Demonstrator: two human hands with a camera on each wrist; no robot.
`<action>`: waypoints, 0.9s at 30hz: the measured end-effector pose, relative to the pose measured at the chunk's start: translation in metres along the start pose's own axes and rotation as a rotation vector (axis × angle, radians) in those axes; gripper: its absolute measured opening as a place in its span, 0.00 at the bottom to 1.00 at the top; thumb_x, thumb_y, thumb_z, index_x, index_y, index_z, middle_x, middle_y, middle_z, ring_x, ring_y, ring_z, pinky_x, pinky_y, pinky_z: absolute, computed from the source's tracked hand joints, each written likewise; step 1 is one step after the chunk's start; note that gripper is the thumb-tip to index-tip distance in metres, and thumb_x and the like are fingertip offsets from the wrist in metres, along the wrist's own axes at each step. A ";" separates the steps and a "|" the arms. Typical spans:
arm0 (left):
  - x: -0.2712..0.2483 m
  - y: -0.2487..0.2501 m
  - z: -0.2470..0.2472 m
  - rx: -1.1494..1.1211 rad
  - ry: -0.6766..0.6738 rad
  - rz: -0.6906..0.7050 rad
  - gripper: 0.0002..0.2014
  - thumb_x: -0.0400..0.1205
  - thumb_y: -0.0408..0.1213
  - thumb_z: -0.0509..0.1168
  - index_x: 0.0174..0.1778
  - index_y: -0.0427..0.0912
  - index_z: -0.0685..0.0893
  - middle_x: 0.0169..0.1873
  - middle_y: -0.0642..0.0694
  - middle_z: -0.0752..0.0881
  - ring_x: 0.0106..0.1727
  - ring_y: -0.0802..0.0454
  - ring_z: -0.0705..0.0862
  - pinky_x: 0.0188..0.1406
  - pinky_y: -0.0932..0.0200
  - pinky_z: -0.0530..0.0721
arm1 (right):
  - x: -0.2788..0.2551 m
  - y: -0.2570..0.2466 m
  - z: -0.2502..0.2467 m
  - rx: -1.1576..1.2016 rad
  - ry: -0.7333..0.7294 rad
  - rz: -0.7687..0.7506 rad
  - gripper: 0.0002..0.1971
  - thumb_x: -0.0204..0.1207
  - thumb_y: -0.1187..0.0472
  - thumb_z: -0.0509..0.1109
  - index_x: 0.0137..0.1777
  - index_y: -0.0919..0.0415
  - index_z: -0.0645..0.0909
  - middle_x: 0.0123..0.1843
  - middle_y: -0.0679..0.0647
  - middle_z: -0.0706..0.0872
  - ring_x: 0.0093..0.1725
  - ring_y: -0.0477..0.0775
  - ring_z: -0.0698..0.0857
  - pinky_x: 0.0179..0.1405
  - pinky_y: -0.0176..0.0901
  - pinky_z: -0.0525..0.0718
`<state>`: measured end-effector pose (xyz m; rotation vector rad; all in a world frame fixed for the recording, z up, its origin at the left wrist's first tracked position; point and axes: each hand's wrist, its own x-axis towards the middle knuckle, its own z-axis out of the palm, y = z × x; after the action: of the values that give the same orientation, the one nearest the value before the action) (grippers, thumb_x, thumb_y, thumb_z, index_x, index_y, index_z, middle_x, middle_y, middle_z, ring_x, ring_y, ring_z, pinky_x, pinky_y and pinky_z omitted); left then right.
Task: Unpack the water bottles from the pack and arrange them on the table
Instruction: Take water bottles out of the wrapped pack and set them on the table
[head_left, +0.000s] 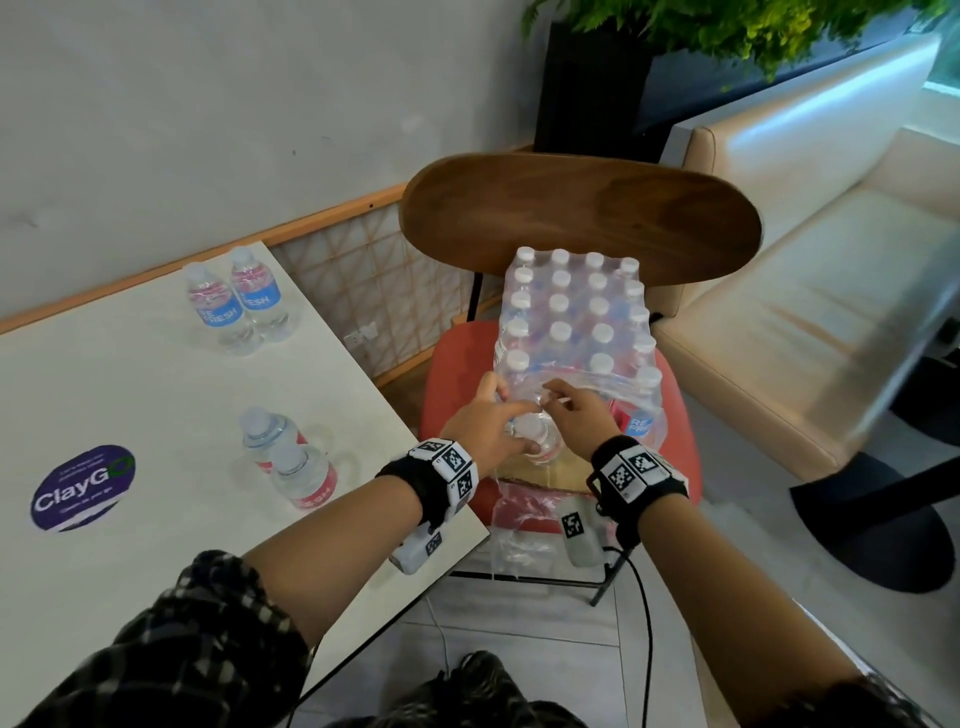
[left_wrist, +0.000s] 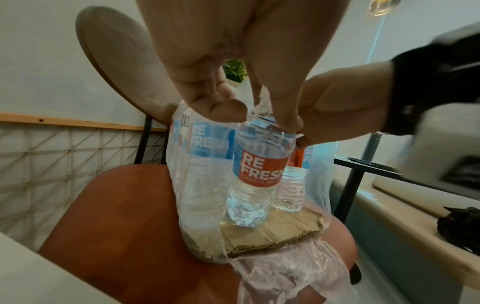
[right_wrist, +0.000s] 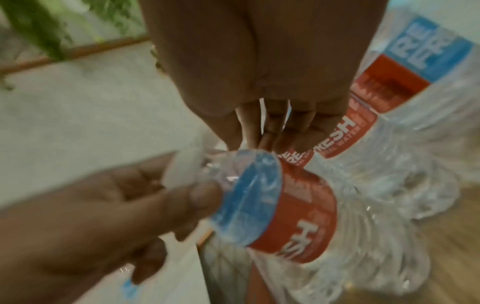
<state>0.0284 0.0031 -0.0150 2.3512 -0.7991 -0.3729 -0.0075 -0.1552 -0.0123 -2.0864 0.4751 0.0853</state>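
Observation:
A shrink-wrapped pack of water bottles (head_left: 571, 317) stands on a red chair seat (head_left: 452, 364), its near end torn open. My left hand (head_left: 519, 434) grips the neck of one bottle (left_wrist: 257, 174) at the open end; the bottle stands upright on the pack's cardboard tray (left_wrist: 285, 230). My right hand (head_left: 553, 397) pinches the torn plastic wrap (head_left: 582, 382) just above that bottle. In the right wrist view the held bottle (right_wrist: 285, 205) fills the middle, with left-hand fingers (right_wrist: 202, 195) at its shoulder. Two bottles (head_left: 234, 301) stand far back on the white table (head_left: 130, 389), two more (head_left: 291, 462) nearer.
The chair's brown wooden backrest (head_left: 582, 213) rises behind the pack. A cream sofa (head_left: 805, 312) lies to the right, a black planter (head_left: 587, 88) behind. Loose wrap (head_left: 519, 525) hangs over the seat's front edge. A purple sticker (head_left: 83, 486) marks the table.

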 end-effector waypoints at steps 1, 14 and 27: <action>-0.003 0.001 -0.001 -0.002 0.016 0.024 0.22 0.73 0.49 0.74 0.64 0.56 0.83 0.57 0.54 0.63 0.49 0.53 0.78 0.54 0.53 0.83 | 0.004 -0.003 0.000 -0.076 -0.008 0.001 0.18 0.82 0.61 0.62 0.70 0.64 0.75 0.59 0.59 0.83 0.59 0.58 0.81 0.53 0.39 0.72; -0.075 -0.038 -0.062 0.113 -0.216 0.001 0.14 0.78 0.44 0.69 0.58 0.51 0.77 0.49 0.46 0.86 0.48 0.47 0.82 0.49 0.53 0.80 | 0.031 -0.016 0.014 -0.176 -0.139 0.218 0.21 0.83 0.53 0.60 0.72 0.62 0.75 0.75 0.62 0.74 0.74 0.61 0.73 0.72 0.49 0.69; -0.120 -0.069 -0.111 0.563 -0.321 0.022 0.13 0.81 0.46 0.64 0.61 0.55 0.74 0.47 0.45 0.86 0.56 0.46 0.80 0.78 0.40 0.58 | -0.066 -0.036 0.036 0.009 -0.113 -0.263 0.15 0.66 0.67 0.79 0.47 0.52 0.80 0.43 0.47 0.84 0.44 0.50 0.82 0.47 0.42 0.81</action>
<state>0.0150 0.1737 0.0340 2.8371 -1.2064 -0.5867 -0.0503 -0.0890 0.0138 -2.1034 0.1305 0.0462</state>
